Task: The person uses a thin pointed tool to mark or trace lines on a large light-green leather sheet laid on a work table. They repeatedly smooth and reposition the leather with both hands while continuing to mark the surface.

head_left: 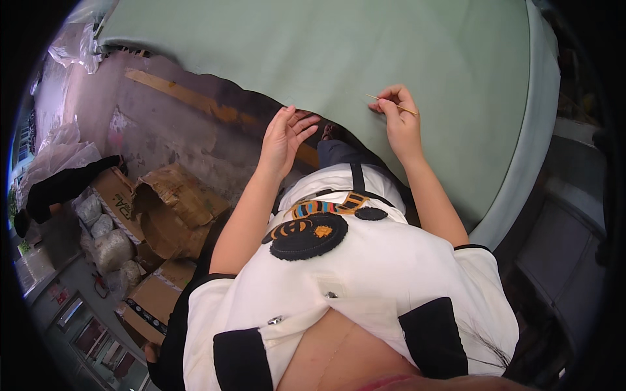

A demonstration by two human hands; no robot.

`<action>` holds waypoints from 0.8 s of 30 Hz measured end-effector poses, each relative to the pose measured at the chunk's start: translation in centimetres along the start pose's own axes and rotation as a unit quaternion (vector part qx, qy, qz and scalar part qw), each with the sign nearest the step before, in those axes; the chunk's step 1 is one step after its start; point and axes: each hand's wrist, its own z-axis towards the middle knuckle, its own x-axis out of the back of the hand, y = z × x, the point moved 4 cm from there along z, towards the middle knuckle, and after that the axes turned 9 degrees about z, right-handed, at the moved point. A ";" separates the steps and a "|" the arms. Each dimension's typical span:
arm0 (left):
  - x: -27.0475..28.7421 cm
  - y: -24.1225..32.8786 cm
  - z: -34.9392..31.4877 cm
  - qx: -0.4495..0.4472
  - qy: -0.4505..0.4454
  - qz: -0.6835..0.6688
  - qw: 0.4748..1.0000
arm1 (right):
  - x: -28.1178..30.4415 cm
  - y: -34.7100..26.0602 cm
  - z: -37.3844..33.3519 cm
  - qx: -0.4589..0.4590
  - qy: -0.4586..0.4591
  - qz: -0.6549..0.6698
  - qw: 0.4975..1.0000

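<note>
Stick (407,111), thin and yellowish, was pinched between the thumb and bent fingers of our right hand (402,125), over the green cloth (326,52), its narrow tip pointing left and slightly away from us. Our left hand (283,138) was at the cloth's near edge, partly open with fingers loosely curved; whether it gripped that edge or anything fine, we could not tell. To our left, we noted a torn cardboard box (184,188) beside plastic-wrapped bundles (112,249).
</note>
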 end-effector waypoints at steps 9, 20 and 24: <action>1.6 1.5 2.1 0.161 -0.071 0.139 0.974 | -2.6 -1.2 -1.0 0.116 0.029 -0.295 0.948; 2.7 5.1 5.7 0.336 -0.205 0.229 0.890 | -5.1 -1.1 -3.0 0.035 0.192 -0.259 0.946; 3.4 5.6 6.0 0.365 -0.225 0.247 0.869 | -4.9 -1.6 -3.3 0.037 0.235 -0.341 0.909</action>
